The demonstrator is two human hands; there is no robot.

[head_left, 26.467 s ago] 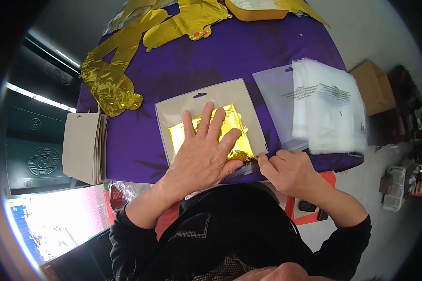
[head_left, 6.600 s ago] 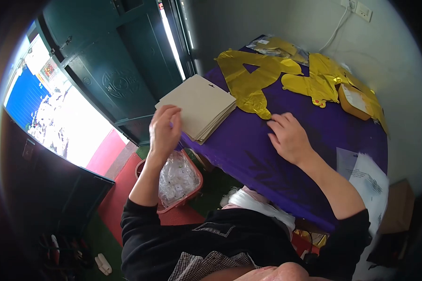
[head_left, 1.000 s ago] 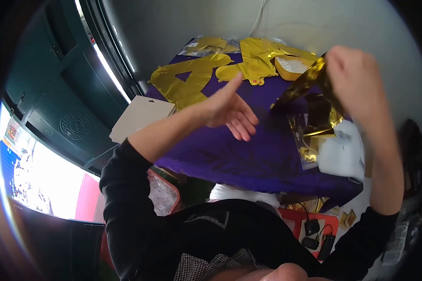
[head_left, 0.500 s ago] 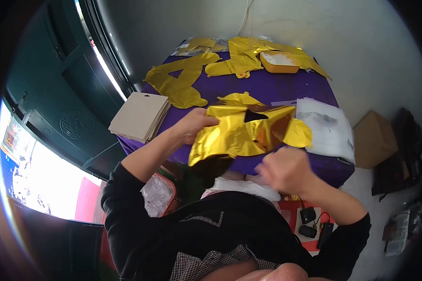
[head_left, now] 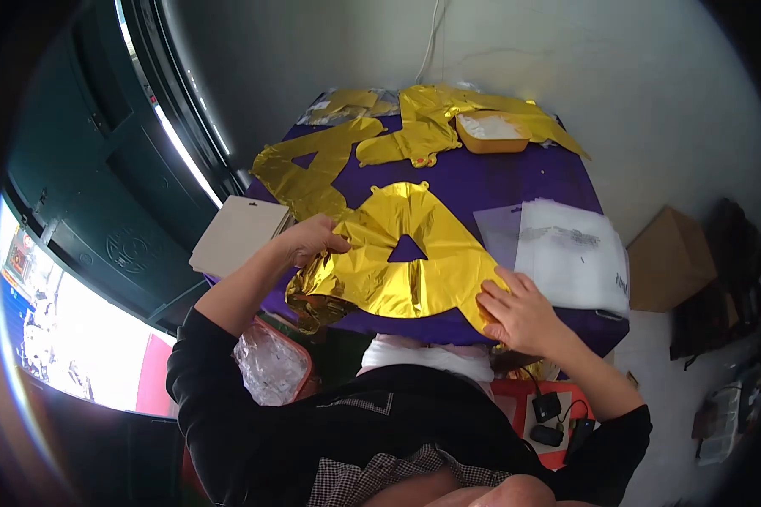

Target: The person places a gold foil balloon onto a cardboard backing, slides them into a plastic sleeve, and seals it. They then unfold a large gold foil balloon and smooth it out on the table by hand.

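A flat gold foil letter balloon (head_left: 380, 275), shaped like an A with a triangular hole, lies at the near edge of the purple-covered table (head_left: 533, 173). Its lower left part is crumpled and droops over the edge. My left hand (head_left: 311, 238) is closed on the balloon's left side, thumb towards the hole. Spread over the balloon's right leg is my right hand (head_left: 520, 311), fingers stretched out and touching the foil. Beyond it lies another flat gold A balloon (head_left: 317, 165), partly covered by the near one.
Left on the table is a stack of beige cards (head_left: 238, 232); right, a pile of clear plastic bags (head_left: 571, 253). More gold foil (head_left: 414, 139) and a yellow tub (head_left: 492, 135) with white contents stand at the back. A basket (head_left: 271, 363) and cardboard box (head_left: 672, 258) flank the table.
The folded, lifted balloon is now spread flatter on the table, its A shape showing. My right hand has moved from below its right side onto its right leg. The view has shifted slightly.
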